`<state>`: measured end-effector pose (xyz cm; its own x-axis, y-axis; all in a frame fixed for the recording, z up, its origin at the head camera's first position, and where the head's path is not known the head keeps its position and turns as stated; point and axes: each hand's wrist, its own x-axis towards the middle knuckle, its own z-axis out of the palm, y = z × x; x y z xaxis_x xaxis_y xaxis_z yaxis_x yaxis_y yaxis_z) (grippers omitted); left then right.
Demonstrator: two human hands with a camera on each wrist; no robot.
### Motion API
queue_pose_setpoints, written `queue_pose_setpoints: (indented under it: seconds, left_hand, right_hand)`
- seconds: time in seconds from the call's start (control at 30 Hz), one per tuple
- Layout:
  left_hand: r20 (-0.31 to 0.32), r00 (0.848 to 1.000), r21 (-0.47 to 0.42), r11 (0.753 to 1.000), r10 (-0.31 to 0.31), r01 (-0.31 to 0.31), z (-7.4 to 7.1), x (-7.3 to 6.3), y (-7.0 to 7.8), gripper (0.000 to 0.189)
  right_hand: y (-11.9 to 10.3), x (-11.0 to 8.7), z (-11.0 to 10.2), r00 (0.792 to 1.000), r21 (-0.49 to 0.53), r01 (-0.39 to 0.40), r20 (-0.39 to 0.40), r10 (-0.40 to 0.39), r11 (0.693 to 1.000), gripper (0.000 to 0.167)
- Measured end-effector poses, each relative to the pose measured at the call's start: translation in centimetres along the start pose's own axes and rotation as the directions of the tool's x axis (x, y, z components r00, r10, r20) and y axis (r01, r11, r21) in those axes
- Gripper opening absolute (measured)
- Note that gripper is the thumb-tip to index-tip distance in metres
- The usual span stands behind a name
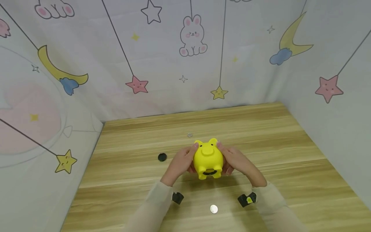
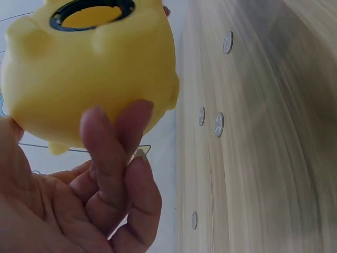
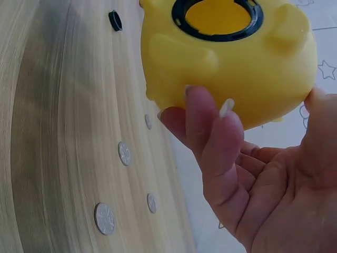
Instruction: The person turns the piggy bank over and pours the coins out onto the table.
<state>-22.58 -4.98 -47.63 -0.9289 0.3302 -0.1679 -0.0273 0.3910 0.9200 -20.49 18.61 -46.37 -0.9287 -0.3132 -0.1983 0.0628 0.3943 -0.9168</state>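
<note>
A yellow piggy bank [image 1: 207,158] is held up between both hands, its snout and eyes towards the head camera. The left hand [image 1: 183,158] grips one side, thumb near an ear; on the opposite side the right hand [image 1: 236,159] grips it likewise. Fingers of each hand support it from below in the wrist views. A black-rimmed round opening [image 3: 218,18] shows in its underside, uncovered. Left of the hands lies a black round cap [image 1: 162,157] on the table. One silver coin [image 1: 189,135] rests behind the bank, another coin [image 1: 214,209] in front.
The wood-grain table [image 1: 130,138] meets a printed cloth backdrop [image 1: 162,58] at the back and sides. Several coins [image 3: 104,219] lie scattered on it in the wrist views. Black wrist devices [image 1: 247,199] sit below both wrists.
</note>
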Motion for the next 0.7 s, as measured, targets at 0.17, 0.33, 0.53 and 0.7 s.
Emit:
queue_pose_setpoints:
  seconds: [0.17,0.33,0.53,0.7]
  left_hand:
    - [0.020,0.997,-0.049,0.996,0.077,-0.076,-0.5,0.2,-0.2,0.065]
    - [0.059,0.982,-0.113,0.979,0.178,-0.170,-1.2,0.1,-0.1,0.075]
    - [0.060,0.957,-0.152,0.950,0.285,-0.274,-1.3,0.1,-0.2,0.081]
    - [0.016,0.870,-0.113,0.866,0.492,-0.488,-1.2,0.2,-0.4,0.089]
  right_hand:
    - [0.4,-0.2,-0.8,0.998,0.065,0.063,-0.003,-0.063,0.996,0.055]
    - [0.6,-0.4,-1.4,0.987,0.113,0.159,-0.032,-0.156,0.981,0.082]
    - [0.8,-0.2,-1.4,0.957,0.077,0.286,-0.074,-0.281,0.955,0.087]
    - [0.8,0.0,-0.9,0.883,-0.003,0.458,-0.111,-0.456,0.889,0.090]
